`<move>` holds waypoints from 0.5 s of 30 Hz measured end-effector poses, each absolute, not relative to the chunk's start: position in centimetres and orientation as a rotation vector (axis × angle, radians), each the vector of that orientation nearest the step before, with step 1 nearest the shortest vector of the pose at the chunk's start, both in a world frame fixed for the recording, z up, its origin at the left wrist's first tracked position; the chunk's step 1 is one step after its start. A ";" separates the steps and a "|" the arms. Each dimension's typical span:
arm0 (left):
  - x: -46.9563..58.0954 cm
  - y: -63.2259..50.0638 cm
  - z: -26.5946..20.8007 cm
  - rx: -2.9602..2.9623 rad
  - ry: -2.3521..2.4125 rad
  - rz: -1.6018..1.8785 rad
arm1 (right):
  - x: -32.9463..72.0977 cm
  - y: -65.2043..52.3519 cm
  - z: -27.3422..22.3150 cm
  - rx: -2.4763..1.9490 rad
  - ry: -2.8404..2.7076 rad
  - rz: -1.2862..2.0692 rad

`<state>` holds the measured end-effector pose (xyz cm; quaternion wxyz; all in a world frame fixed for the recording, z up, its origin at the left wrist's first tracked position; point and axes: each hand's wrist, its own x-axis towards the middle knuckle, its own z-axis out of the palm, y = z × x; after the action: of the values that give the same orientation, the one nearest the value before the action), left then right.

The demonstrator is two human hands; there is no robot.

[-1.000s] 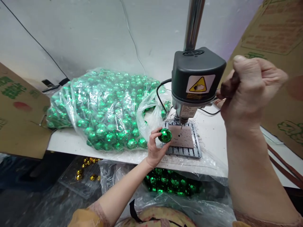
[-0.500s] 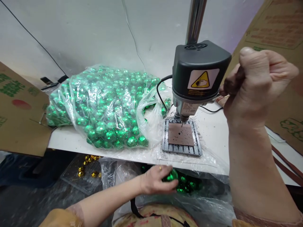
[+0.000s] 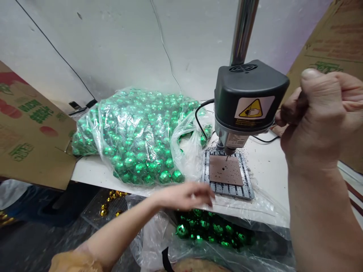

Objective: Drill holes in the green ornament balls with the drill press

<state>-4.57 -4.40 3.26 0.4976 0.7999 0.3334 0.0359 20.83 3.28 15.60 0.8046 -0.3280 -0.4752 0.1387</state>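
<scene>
My right hand [image 3: 317,109] is wrapped round a dark handle [image 3: 299,109] at the right side of the bench drill press [image 3: 251,98]. The thin drill bit [image 3: 227,158] points down over a brown square pad [image 3: 227,177] with a hole, on the slotted metal base [image 3: 246,194]. My left hand [image 3: 184,195] is over the table's front edge, left of the base. Its fingers are slightly blurred and loosely bent apart, with no ball visible in them. Just below it, shiny green faceted balls [image 3: 218,228] lie in an open plastic bag [image 3: 155,234].
A large clear bag of green faceted balls [image 3: 141,139] rests on the white table [image 3: 96,173]. Cardboard boxes [image 3: 34,128] stand at both sides. Gold balls [image 3: 104,209] lie in a tray at lower left. Black cable [image 3: 202,122] loops beside the drill; dark shavings surround its base.
My left hand has let go of a green ball and moved up from the lower bag to the table edge. My right hand stays on the handle; the view has shifted slightly.
</scene>
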 end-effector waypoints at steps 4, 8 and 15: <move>-4.6 6.8 4.9 2.064 1.708 0.486 | 20.7 3.1 15.6 -0.710 -1.024 0.312; -5.6 14.5 2.0 2.061 1.845 0.551 | 20.7 3.0 15.6 -0.694 -1.022 0.333; -6.3 19.0 -1.0 2.063 1.730 0.746 | 20.5 3.1 15.6 -0.689 -1.006 0.321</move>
<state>-6.26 19.00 -1.01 0.1728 0.7273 0.6099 0.2630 20.51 3.08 15.65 0.8076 -0.3223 -0.4705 0.1501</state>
